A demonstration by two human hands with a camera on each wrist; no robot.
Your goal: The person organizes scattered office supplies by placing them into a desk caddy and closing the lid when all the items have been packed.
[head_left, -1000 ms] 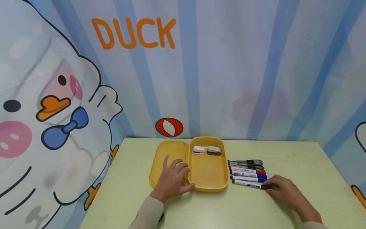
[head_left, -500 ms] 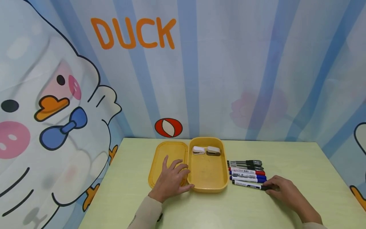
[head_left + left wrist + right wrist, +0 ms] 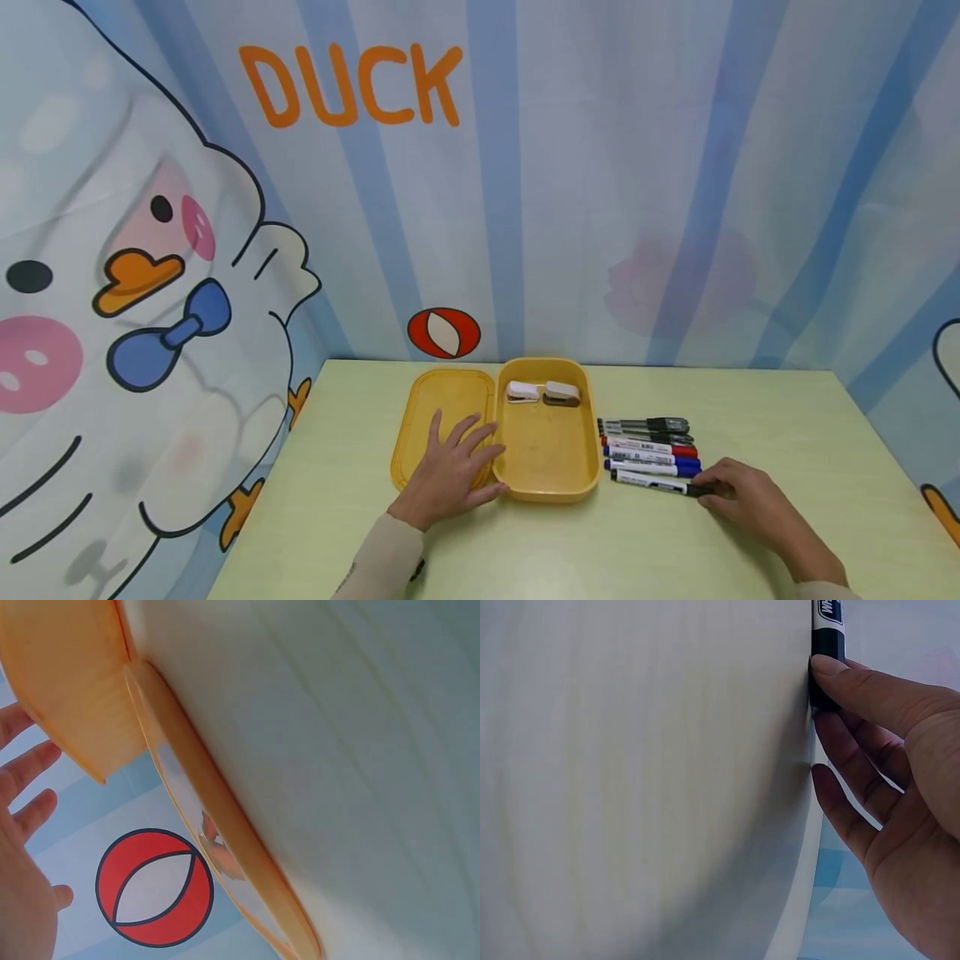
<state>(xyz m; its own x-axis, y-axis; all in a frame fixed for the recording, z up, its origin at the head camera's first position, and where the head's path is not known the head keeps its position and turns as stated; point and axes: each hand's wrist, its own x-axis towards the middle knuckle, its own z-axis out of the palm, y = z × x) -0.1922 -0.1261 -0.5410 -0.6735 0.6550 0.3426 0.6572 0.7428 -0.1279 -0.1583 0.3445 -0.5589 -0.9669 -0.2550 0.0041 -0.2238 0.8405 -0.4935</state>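
Observation:
My right hand [image 3: 742,498] pinches the black cap end of a white whiteboard marker [image 3: 651,482] lying on the table. In the right wrist view, the thumb and fingers close round the black cap [image 3: 827,682]. My left hand [image 3: 448,473], fingers spread, is over the yellow lid [image 3: 425,398] and near the left wall of the yellow box [image 3: 547,497]. In the left wrist view its fingers are beside the box wall [image 3: 71,682] and hold nothing. Whether the fingertips touch the box cannot be told. Inside the box, at the back, are a white stapler [image 3: 522,392] and a grey stapler [image 3: 561,394].
Right of the box lies a row of pens: black pens [image 3: 645,426], a red-capped marker [image 3: 648,448] and blue-capped markers [image 3: 651,467]. The pale table [image 3: 555,558] ends at a curtain [image 3: 570,208] printed with a duck. A small dark object [image 3: 418,570] shows by the left sleeve.
The left fingers have spread slightly toward the box. The right hand keeps its pinch on the marker, and the other things stay where they were.

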